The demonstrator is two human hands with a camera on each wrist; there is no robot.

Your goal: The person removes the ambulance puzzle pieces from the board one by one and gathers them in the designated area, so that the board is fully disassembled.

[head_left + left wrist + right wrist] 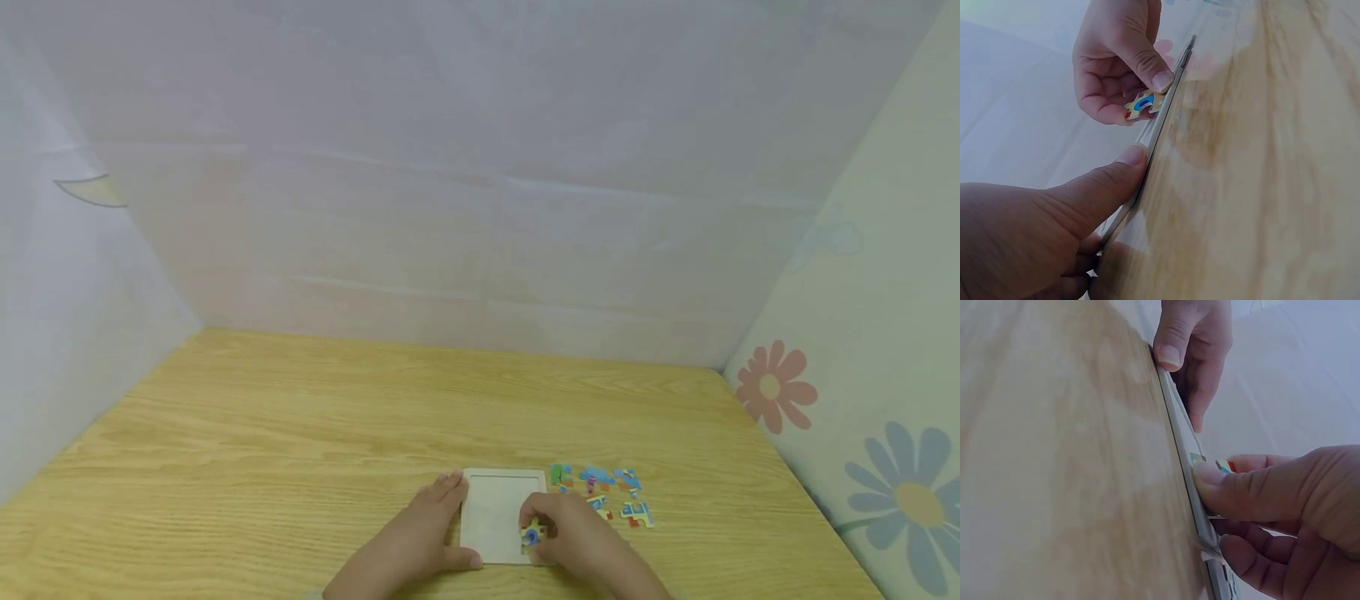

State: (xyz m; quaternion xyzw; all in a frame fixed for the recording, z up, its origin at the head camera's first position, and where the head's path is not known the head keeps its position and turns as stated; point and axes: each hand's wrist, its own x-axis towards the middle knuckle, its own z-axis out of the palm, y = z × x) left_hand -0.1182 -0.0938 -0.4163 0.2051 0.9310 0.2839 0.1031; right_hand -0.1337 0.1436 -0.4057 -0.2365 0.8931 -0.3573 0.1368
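A pale, shallow square puzzle tray (491, 517) lies near the front of the table. My left hand (423, 529) holds it at the left side, with the thumb on the near edge and the fingers along the left edge. Over the tray's near right corner, my right hand (573, 533) pinches a yellow jigsaw piece (1142, 104) with a blue round mark between thumb and fingers. In the right wrist view, the thumb of the right hand (1279, 500) covers most of that piece. Whether the piece touches the tray floor I cannot tell.
Several loose jigsaw pieces (636, 513) lie right of the tray, some partly hidden behind the right hand. The wooden table (337, 408) extends to a pale cloth wall (480, 250) at the back. A flower-printed side wall (862, 375) stands on the right.
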